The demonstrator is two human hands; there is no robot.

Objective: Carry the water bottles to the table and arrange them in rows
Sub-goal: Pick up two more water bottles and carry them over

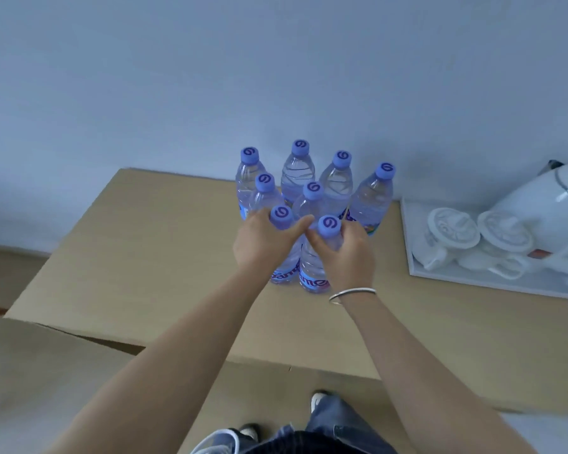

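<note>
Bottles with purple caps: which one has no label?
The clear plastic bottle at the very back, middle of the bunch; its ribbed sides look bare, unlike the labelled others.

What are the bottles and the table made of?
The bottles look like clear, shiny plastic: you see through them, and their walls have ridges. Their caps look like matte purple plastic. The table has a flat, dull tan top, maybe wood or laminate; I can't tell which.
</note>
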